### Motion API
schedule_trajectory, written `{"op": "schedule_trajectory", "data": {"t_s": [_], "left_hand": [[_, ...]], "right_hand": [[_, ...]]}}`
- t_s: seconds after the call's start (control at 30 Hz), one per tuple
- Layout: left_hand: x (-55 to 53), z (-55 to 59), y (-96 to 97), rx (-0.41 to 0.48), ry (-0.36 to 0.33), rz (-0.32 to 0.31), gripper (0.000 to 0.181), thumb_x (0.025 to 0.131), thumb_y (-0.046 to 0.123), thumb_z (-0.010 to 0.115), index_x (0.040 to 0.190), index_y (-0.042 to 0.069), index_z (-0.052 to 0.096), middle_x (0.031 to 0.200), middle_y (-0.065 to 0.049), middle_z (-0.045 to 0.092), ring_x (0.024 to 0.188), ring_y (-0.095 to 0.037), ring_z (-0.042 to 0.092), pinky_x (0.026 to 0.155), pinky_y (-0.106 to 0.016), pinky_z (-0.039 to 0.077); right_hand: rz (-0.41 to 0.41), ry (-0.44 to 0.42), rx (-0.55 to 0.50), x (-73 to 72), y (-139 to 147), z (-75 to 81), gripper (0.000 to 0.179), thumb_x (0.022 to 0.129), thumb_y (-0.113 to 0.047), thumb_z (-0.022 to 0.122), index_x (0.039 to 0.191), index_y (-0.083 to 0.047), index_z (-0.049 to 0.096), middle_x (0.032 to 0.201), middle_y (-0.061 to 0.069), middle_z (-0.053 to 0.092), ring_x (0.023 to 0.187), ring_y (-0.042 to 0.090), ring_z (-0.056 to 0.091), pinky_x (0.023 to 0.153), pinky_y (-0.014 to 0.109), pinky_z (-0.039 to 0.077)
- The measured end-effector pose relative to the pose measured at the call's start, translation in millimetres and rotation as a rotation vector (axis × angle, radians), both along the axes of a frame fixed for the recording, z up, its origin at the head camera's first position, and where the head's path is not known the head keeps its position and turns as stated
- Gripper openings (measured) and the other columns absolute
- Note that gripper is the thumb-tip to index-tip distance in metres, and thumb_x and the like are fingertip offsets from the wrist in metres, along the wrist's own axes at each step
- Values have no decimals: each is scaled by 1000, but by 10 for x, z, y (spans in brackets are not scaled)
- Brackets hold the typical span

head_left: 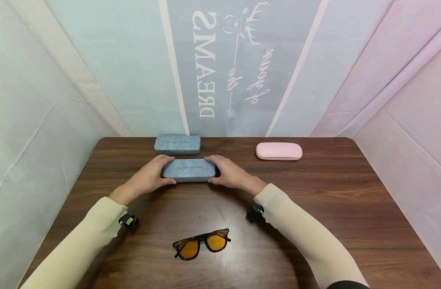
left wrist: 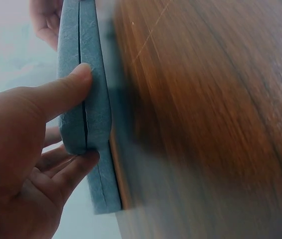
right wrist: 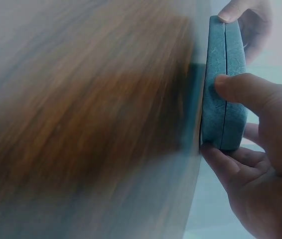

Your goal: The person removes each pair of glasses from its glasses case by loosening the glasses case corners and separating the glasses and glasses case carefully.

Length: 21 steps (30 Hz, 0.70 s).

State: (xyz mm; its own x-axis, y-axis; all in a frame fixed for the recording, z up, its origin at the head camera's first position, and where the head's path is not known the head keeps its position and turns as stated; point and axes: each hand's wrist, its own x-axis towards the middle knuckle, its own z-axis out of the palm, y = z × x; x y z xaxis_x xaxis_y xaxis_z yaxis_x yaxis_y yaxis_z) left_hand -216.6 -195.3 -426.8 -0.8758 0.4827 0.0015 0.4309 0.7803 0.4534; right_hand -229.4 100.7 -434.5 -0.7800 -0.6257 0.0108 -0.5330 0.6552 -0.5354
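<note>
Both hands hold a closed blue-grey glasses case (head_left: 189, 170) by its ends. My left hand (head_left: 152, 176) grips the left end, and my right hand (head_left: 230, 173) grips the right. In the left wrist view the left thumb lies on the near side of the case (left wrist: 81, 122), across its seam, with fingers at the far side. A similar grip by the right hand (right wrist: 260, 124) shows in the right wrist view. Whether the case touches the table cannot be told. Nearer to me, sunglasses (head_left: 216, 241) with orange lenses and dark frames lie on the table.
A second blue-grey glasses case (head_left: 177, 144) lies just behind the held one, at the table's back edge. Toward the back right rests a pink glasses case (head_left: 279, 151). The dark wooden table (head_left: 332, 208) meets a printed cloth backdrop (head_left: 231, 124) behind and pale cloth at the sides.
</note>
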Motion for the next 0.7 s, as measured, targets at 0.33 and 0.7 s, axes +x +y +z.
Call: {"op": "schedule_trajectory", "data": {"t_s": [0.33,0.7], "left_hand": [[13,48,112,-10,4,-16,80,83,25,87,145,-7,47,142,-23,51,132,-38,50,107,-52,42],[-2,92,276,-36,-5,-45,81,85,29,86,146,-7,46,143,-23,50,133,-37,50,107,-50,43]], "right_hand": [[12,-1,12,34,123,70,72,91,-21,78,151,0,43,153,17,46,142,28,43,114,42,37],[-3,-3,-10,57,288,53,73,91,-19,79,150,1,43,152,17,47,140,29,45,112,44,39]]}}
